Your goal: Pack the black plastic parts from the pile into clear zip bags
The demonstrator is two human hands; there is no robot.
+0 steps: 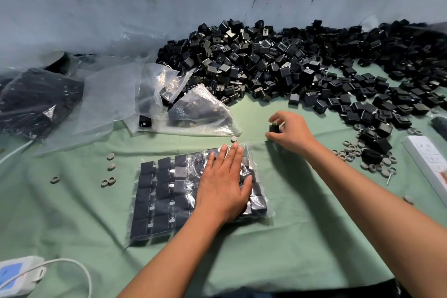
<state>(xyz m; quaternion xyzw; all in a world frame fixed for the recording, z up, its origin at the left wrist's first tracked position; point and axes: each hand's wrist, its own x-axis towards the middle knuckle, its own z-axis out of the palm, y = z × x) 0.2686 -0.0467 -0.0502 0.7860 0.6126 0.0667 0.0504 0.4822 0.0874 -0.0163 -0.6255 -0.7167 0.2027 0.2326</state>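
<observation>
One zip bag [169, 191] lies flat near the middle of the desk [302, 237], packed with black plastic parts in neat rows, several columns visible through the clear film. Left hand [223, 184] rests palm-down on the bag's right half, fingers straight and spread, fingertips at the bag's far edge. Bag's open mouth looks to be at that far right corner, can't tell for sure.

Right hand [289, 132] sits just beyond and right of the bag, grip pinching one black part [274, 128] between thumb and curled fingers, held just above the green cloth near the bag's far right corner.

Pile of loose black parts [278, 63] runs along the far edge of the desk against the grey wall [145, 2], spreading toward the far right corner and thinning out toward the right edge.

Left of the pile: several empty clear bags [193, 109] heaped and crumpled, one stray black part under them. Farther left, at the left edge, a filled bag of dark parts [36, 101].

Small grey rings [108, 181] scattered left of the packed bag; a bigger cluster of rings [377, 162] toward the right edge, below the pile's tail. One grey disc [234, 138] just past the left fingertips.

White power strip [430, 164] along the right edge. White plug-in device with cable [17, 273] at the near left corner.
</observation>
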